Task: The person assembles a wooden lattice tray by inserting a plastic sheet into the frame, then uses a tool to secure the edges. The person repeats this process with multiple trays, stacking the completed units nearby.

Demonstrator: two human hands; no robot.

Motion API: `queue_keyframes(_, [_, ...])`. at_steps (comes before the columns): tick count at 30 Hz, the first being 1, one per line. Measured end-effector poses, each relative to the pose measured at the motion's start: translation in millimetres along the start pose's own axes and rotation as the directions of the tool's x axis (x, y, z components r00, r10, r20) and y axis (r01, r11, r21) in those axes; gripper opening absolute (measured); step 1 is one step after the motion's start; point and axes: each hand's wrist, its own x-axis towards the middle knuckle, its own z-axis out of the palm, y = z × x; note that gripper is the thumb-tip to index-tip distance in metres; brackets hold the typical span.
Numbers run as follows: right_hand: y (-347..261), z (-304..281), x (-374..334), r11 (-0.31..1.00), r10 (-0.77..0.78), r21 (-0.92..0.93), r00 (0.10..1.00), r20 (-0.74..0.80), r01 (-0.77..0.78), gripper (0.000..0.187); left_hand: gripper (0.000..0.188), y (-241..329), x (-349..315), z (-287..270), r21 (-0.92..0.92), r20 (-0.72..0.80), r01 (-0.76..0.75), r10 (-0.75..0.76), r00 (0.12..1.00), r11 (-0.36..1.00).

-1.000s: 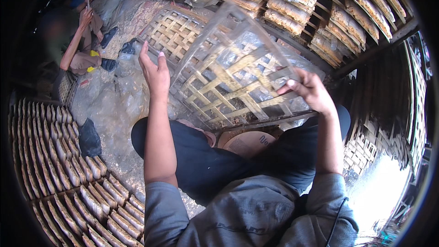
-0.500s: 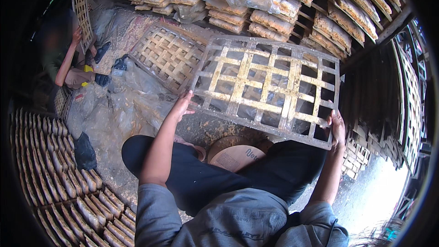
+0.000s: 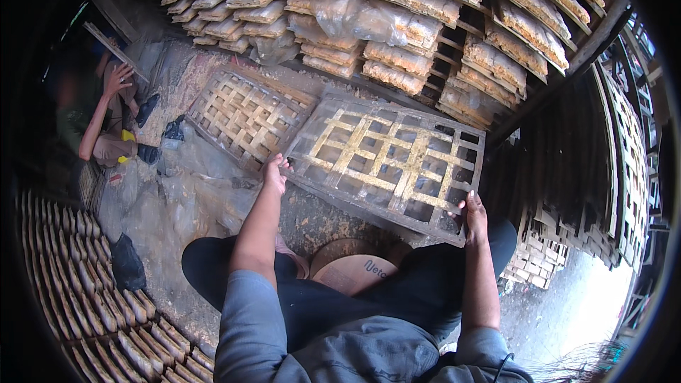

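A rectangular woven bamboo tray [image 3: 386,152] with a wooden frame and wide open gaps is tilted in front of me. My left hand [image 3: 276,172] grips its near left corner, fingers wrapped on the frame. At the near right corner my right hand [image 3: 474,214] is closed around the edge, thumb on top. Just beyond its left side a second, more tightly woven bamboo tray [image 3: 245,113] lies on the floor. Below the held tray, between my knees, is a round wooden lid or stool top [image 3: 351,272].
Racks of slabs on trays [image 3: 333,10] rise at the back; more slabs [image 3: 92,276] stand in rows at lower left. A co-worker's hand [image 3: 117,79] is raised by a tray at far left. Clear plastic sheeting [image 3: 184,202] covers floor; woven panels [image 3: 628,163] stand right.
The held bamboo tray has moved left and lower, its far side nearer the floor tray. Both my hands moved with it. The co-worker's tray has turned edge-on and their hand is now spread.
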Motion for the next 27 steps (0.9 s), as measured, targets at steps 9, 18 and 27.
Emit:
queue_keyframes(9, [54.5, -24.9, 76.4, 0.999, 0.04, 0.02, 0.997, 0.063, -0.041, 0.038, 0.044, -21.2, 32.7, 15.5, 0.223, -0.033, -0.066, 0.075, 0.997, 0.973])
queue_keyframes(18, [191.3, -151.1, 177.1, 0.707, -0.182, -0.7, 0.932, -0.315, -0.099, 0.04, 0.061, -49.0, 34.3, 68.5, 0.258, 0.052, 0.027, -0.042, 0.998, 0.966])
queue_keyframes(27, [189.1, -83.7, 166.0, 0.617, -0.172, -0.78, 0.951, -0.258, -0.1, 0.051, 0.078, -53.0, 48.0, 29.8, 0.398, 0.144, -0.092, 0.037, 0.989, 0.913])
